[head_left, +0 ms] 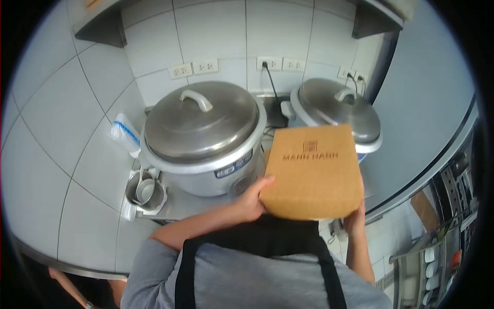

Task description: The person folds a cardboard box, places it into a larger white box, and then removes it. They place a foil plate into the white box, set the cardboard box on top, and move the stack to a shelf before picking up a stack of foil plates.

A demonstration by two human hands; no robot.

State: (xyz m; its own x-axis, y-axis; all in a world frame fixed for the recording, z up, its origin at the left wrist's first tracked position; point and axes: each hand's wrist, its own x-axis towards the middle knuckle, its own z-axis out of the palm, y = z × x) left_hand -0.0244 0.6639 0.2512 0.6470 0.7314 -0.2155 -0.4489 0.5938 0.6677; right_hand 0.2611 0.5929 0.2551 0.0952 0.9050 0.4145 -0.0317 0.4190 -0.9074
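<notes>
A closed brown cardboard takeout box (313,177) with "MANN HANN" printed on its lid is held up in front of my chest. My left hand (256,198) grips its left side, the thumb near the lid's edge. On the opposite side my right hand (355,219) holds the lower right corner, its fingers mostly hidden by the box. Behind the box to the left stands a large rice cooker (203,134) with its metal lid on. A smaller lidded rice cooker (339,110) is partly covered by the box.
Left of the large cooker sits a metal pot (146,193) with a ladle in it, below a plastic bag (125,131). Wall outlets (280,64) carry plugged-in cords. A large grey panel (422,103) rises at right, near a rack (427,268). Another person's arm (69,288) shows at lower left.
</notes>
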